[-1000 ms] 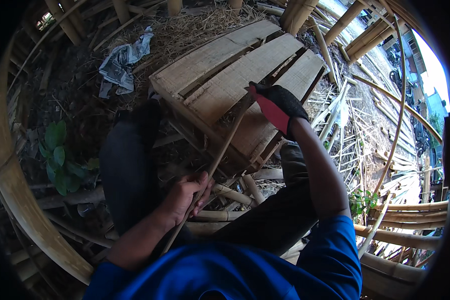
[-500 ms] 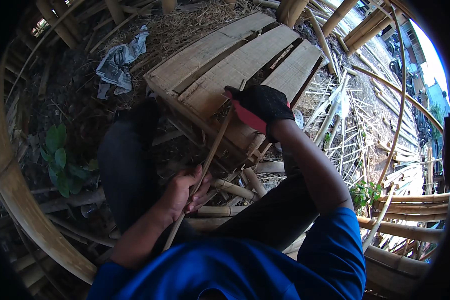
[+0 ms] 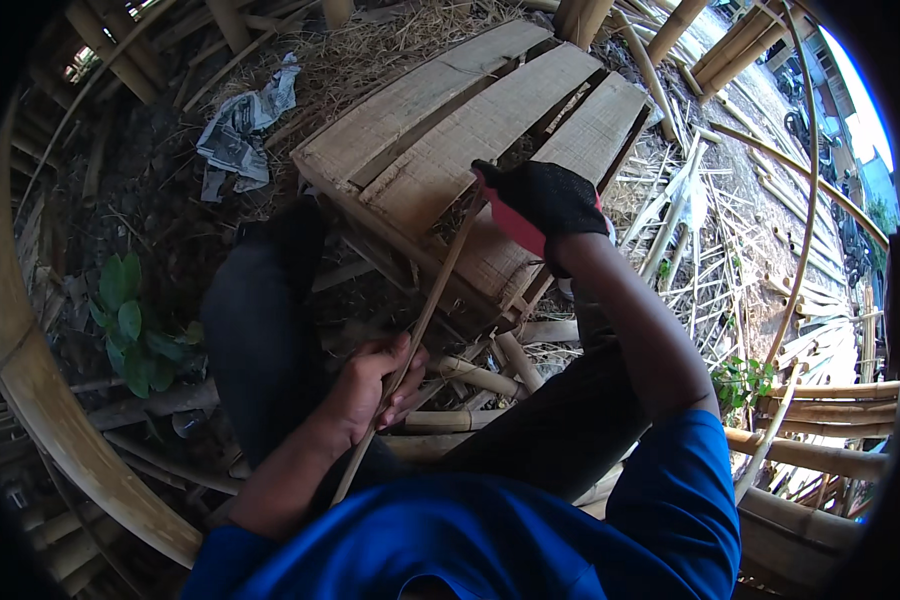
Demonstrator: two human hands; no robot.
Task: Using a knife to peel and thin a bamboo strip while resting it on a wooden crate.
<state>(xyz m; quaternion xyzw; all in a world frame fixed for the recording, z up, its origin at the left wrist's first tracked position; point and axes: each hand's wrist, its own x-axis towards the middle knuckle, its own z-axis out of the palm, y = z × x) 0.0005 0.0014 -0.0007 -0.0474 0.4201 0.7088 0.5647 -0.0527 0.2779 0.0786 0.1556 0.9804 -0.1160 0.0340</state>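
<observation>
A thin bamboo strip [image 3: 433,300] runs slantwise from my lap up to the low wooden slatted bench [image 3: 425,140]. My bare left hand [image 3: 378,388] is closed around its lower part, thumb on top. Higher up, my right hand [image 3: 545,205], in a black and red glove, is closed at the strip's upper end, above the bench's near edge. The glove hides that end, and whether a tool is also in the hand does not show.
Crumpled newspaper [image 3: 245,135] lies left of the bench, and a leafy plant [image 3: 135,325] grows by my left leg. A thick bamboo pole [image 3: 30,370] curves along the left. Split bamboo pieces [image 3: 685,240] litter the ground to the right.
My right hand has slid a little up and to the right, covering the strip's upper tip that stuck out before. My left hand stays at about the same place on the strip.
</observation>
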